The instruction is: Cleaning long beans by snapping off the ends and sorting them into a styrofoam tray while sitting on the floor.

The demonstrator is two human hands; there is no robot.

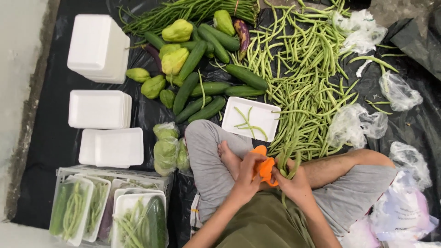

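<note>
Three stacks of white foam trays [98, 48] lie at nine to eleven o'clock, and one open white foam tray [251, 117] holding a few beans sits at centre. The left hand [248, 171] closes around orange-handled scissors [265, 167]; the right hand [294, 183], touching them at three o'clock, holds a small bunch of long green beans [289, 160]. A loose heap of green beans [303, 78] spreads at one o'clock on the black plastic sheet [55, 138] covering the floor, beside dark green cucumbers [202, 87].
</note>
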